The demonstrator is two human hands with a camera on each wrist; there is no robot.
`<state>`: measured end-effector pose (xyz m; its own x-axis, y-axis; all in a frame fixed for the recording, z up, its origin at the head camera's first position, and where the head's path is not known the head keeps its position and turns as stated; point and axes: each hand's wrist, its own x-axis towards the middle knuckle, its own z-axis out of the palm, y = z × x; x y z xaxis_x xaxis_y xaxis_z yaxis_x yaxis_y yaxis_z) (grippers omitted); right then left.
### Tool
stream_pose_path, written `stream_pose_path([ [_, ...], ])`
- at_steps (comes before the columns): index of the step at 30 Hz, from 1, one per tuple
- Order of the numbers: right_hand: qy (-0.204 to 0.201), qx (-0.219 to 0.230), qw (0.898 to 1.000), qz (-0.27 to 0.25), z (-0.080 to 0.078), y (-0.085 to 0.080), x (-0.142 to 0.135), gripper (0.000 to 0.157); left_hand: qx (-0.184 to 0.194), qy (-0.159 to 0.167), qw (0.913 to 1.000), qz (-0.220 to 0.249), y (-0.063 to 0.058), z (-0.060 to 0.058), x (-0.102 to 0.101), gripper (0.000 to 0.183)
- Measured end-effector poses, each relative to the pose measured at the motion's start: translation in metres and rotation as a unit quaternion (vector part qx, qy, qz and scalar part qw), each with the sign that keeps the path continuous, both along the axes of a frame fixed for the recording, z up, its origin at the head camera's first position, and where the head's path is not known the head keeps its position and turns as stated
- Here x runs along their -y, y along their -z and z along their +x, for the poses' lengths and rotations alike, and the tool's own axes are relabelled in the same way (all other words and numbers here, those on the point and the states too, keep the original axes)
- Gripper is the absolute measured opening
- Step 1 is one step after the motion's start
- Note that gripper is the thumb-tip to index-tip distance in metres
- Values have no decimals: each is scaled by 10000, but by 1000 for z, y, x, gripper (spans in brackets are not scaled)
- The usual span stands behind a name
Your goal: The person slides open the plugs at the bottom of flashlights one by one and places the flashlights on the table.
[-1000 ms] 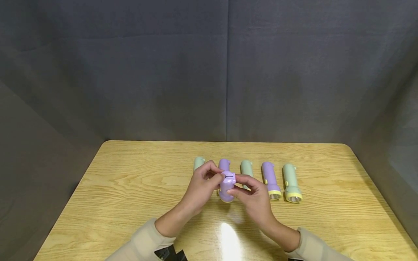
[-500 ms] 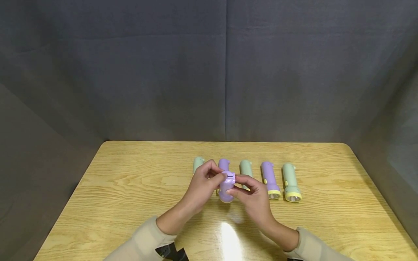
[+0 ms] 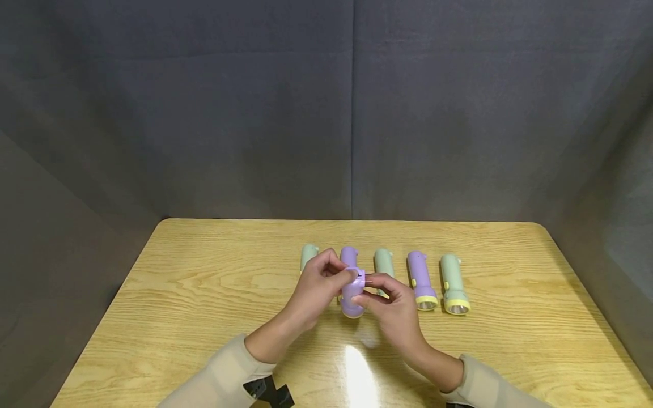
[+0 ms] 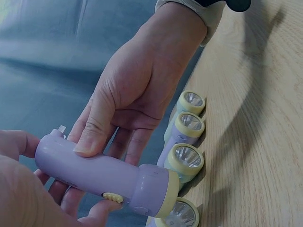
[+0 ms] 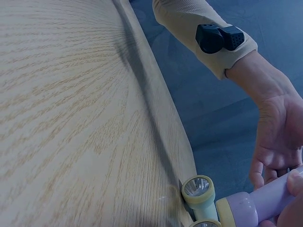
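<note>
purple flashlight [image 4: 94,165]: smooth body, yellow switch [image 4: 112,197] and yellow lens rim [image 4: 169,194] showing | left hand [image 3: 317,289] and right hand [image 3: 400,309] are holding it between them | it is leaning steeply, lens end pointing down, small pale tab [image 4: 61,128] sticking out at its tail end

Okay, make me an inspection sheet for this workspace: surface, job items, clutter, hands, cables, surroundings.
Surface: wood-grain table, bright glare toward the near side.
Job items: held purple flashlight, yellow-rimmed, between both hands. On the table, a row: left green flashlight, left purple flashlight, middle green flashlight, right purple flashlight, right green flashlight.
Clutter: nothing seen.
Hands: left hand pinches the held flashlight's tail end; right hand grips its body.
Cables: nothing seen.
Surroundings: dark fabric behind and beside the table; black gear at the left cuff.
</note>
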<state>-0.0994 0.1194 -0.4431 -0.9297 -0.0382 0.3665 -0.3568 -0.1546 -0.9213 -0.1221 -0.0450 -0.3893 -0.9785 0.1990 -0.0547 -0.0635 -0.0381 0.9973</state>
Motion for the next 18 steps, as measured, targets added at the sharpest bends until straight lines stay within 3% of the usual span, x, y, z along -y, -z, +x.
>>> stream_pose_path([
  [18,75,125,9998,106,-1,0,1,29,-56,-103,9999,-9,1,-1,-3,18],
])
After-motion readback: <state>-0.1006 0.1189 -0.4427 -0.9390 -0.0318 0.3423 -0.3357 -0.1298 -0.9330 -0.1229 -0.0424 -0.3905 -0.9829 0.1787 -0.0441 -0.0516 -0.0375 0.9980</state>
